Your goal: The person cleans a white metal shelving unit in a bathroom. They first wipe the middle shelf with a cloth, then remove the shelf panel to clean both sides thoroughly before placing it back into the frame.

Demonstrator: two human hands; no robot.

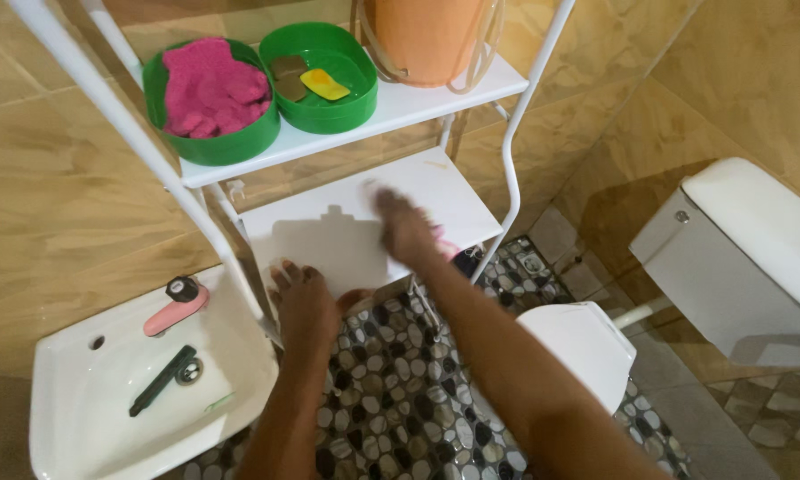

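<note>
The left hand (304,302) rests on the front edge of the lower white shelf board (346,236) of the white metal tube rack (517,116), fingers straight and close together, holding nothing. The right hand (406,229) lies flat on the same board further back, blurred; a bit of pink shows under it, but I cannot tell whether the fingers grip anything.

On the upper white shelf (417,98) stand two round green plastic bowls touching each other. The left green bowl (211,142) is filled with a crumpled pink cloth (211,89). The right green bowl (329,111) holds a yellow soap piece (324,84) beside a brownish piece (289,76). Just right of them stands an orange plastic bucket (422,40).

Below left, the white ceramic washbasin (89,391) contains a dark green stick-like tool (163,380) lying near its drain, with a pink tap (176,307) at the rim. A white toilet (737,258) stands to the right.
</note>
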